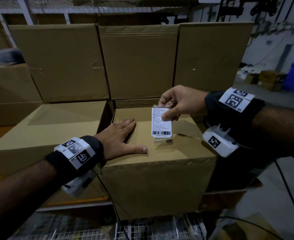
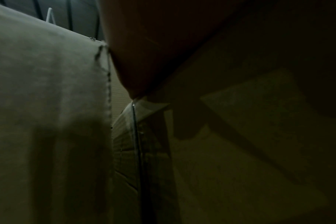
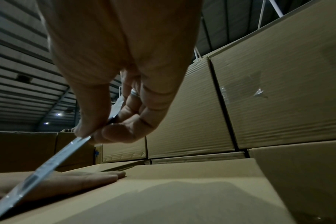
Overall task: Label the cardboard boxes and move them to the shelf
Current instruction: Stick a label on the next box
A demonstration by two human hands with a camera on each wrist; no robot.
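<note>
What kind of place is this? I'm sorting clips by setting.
Most likely a warehouse or stockroom. Plain cardboard boxes are stacked in rows, white metal racking stands behind them, and the right hand holds a barcode label over a box.

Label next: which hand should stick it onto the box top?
Right. The right hand already pinches the label just above the box; the left hand lies flat, steadying it.
</note>
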